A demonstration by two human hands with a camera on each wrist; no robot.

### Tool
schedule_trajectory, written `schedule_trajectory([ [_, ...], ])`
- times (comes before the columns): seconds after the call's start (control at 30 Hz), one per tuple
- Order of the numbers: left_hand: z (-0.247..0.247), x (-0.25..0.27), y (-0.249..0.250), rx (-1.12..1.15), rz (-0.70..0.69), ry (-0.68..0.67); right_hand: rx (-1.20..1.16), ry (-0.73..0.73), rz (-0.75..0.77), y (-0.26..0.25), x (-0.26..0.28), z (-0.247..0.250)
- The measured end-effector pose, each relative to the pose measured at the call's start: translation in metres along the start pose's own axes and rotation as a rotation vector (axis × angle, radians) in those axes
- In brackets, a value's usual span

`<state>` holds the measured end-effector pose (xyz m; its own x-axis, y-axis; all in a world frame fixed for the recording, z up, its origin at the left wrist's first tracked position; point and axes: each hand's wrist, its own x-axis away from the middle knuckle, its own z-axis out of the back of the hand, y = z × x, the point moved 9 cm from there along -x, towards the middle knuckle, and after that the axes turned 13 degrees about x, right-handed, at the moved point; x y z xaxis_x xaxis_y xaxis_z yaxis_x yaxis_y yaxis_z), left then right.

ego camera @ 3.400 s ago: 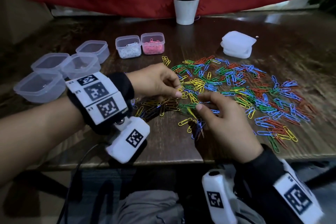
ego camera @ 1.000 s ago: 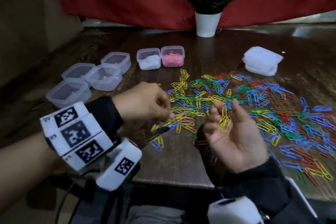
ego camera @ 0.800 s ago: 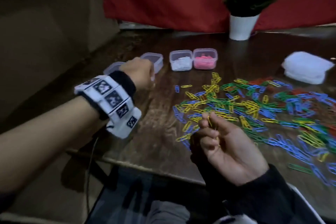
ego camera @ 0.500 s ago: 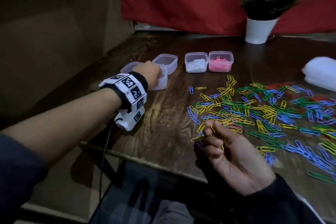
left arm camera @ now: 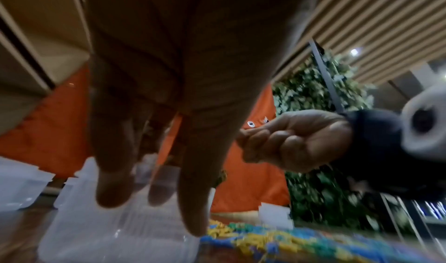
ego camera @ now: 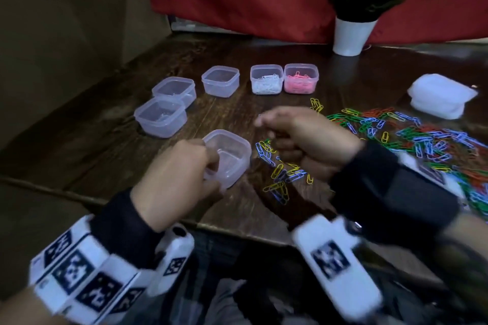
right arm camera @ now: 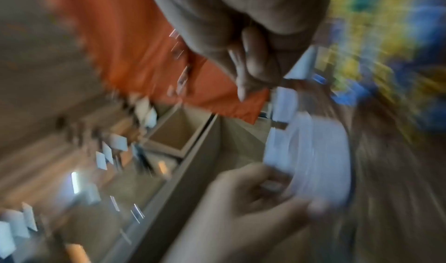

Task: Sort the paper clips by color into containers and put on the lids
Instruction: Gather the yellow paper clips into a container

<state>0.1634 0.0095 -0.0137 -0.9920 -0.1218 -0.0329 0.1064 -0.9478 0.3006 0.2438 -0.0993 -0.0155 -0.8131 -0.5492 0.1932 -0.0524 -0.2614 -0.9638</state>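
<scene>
An empty clear container [ego camera: 233, 157] stands near the table's front edge, left of the clips. My left hand [ego camera: 208, 163] grips its near-left rim, thumb inside and fingers [left arm camera: 193, 190] down the outer wall. My right hand [ego camera: 274, 140] hovers as a closed fist just right of the container; the yellow clips it picked up are hidden inside it. A small scatter of yellow and blue clips [ego camera: 282, 174] lies under that fist. The big mixed pile of paper clips [ego camera: 422, 140] spreads to the right. The right wrist view is blurred.
At the back stand a container of white clips [ego camera: 265, 79] and one of pink clips [ego camera: 301, 78]. Three empty containers [ego camera: 220, 80] [ego camera: 174, 88] [ego camera: 159, 117] sit at back left. A stack of lids [ego camera: 441, 95] and a potted plant [ego camera: 353, 31] are at back right.
My left hand reached to the empty containers at back left and brought one to the front beside the clips. My right hand turned from palm-up to a fist and moved toward that container.
</scene>
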Motion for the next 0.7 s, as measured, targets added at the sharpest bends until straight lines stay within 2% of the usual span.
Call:
schedule_trajectory([
  [0.07, 0.003, 0.006, 0.002, 0.061, 0.015, 0.067, 0.403, -0.052, 0.062, -0.018, -0.025, -0.026],
  [0.13, 0.001, 0.008, 0.005, 0.093, 0.027, 0.117, 0.82, -0.199, 0.072, -0.019, -0.04, -0.056],
  [0.2, 0.0, 0.007, 0.006, 0.114, 0.028, 0.15, 1.04, -0.298, 0.081, -0.019, -0.045, -0.065],
  [0.3, -0.001, 0.0, 0.001, 0.136, 0.016, 0.171, 1.011, -0.253, 0.096, -0.038, -0.037, -0.038],
  [0.4, 0.001, -0.004, -0.001, 0.181, 0.011, 0.208, 0.822, -0.074, 0.1, -0.052, -0.032, 0.032],
  [0.47, 0.0, -0.004, -0.008, 0.236, 0.049, 0.256, 0.788, 0.034, 0.036, -0.044, -0.028, 0.084],
  [0.53, -0.002, -0.003, -0.016, 0.342, 0.052, 0.317, 0.944, 0.077, -0.046, -0.027, -0.03, 0.122],
  [0.6, -0.014, -0.006, -0.022, 0.415, 0.054, 0.309, 1.179, 0.064, -0.045, -0.012, -0.036, 0.134],
  [0.7, -0.037, -0.015, -0.031, 0.476, 0.099, 0.31, 1.451, -0.158, 0.013, 0.013, -0.041, 0.106],
])
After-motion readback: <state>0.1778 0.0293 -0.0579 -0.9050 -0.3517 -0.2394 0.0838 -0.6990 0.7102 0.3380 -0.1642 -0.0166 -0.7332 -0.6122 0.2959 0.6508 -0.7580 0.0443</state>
